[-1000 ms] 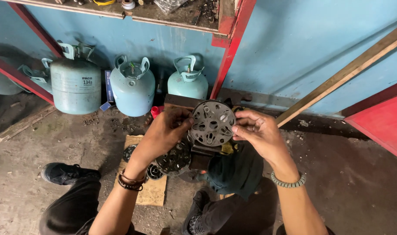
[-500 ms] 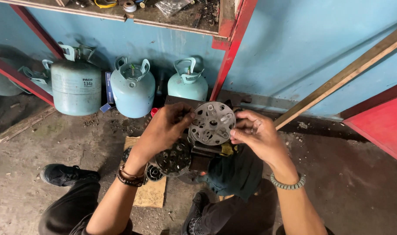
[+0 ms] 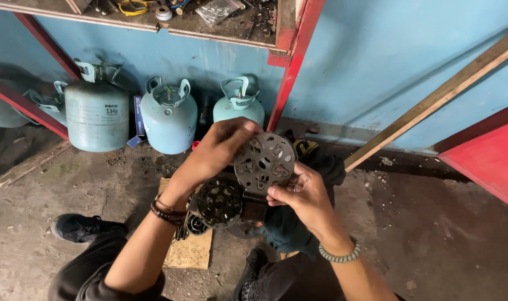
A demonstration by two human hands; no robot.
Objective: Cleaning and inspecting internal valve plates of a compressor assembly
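above a gritty concrete floor, both hands pinch a round perforated grey metal disc: left hand grips its upper-left rim, right hand its lower edge.

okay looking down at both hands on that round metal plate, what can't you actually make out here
Head view only:
- Far edge of the round perforated plate: covered by the left hand.
- Its underside, and how the right hand grips it: turned away from the camera.
- The dark round part beneath: its right side sits behind the plate and hands.
- Shelf clutter: cut by the top edge, too small to identify.
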